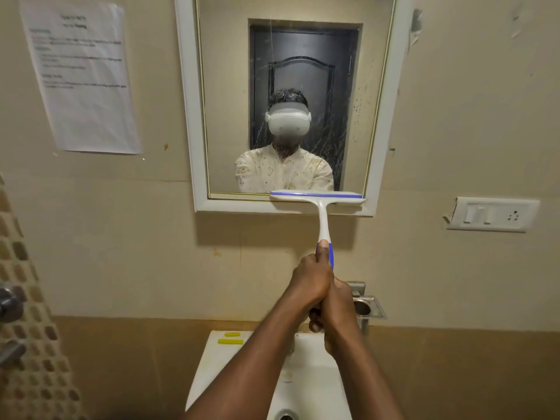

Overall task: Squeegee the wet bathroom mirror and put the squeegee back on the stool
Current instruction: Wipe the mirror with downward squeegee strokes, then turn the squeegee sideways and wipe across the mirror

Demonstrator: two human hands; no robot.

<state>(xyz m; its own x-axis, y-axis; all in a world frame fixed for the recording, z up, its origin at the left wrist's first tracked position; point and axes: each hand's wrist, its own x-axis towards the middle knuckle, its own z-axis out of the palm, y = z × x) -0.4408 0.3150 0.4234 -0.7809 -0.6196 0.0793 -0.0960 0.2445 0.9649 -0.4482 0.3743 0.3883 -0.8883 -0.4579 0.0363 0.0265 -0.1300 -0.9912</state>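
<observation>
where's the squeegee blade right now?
Head view, centre-right: the squeegee blade sits across the mirror's bottom frame, right half, above the basin. Both hands, left hand and right hand, grip its handle.

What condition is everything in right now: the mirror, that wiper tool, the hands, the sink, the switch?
Mirror: streaked and spotted with water.
Squeegee: blade at the mirror's bottom edge, right side.
Left hand: gripping the handle.
Right hand: wrapped below the left.
Sink: no water running.
Wall switch: position unclear.
Paper notice: stuck to wall.
</observation>
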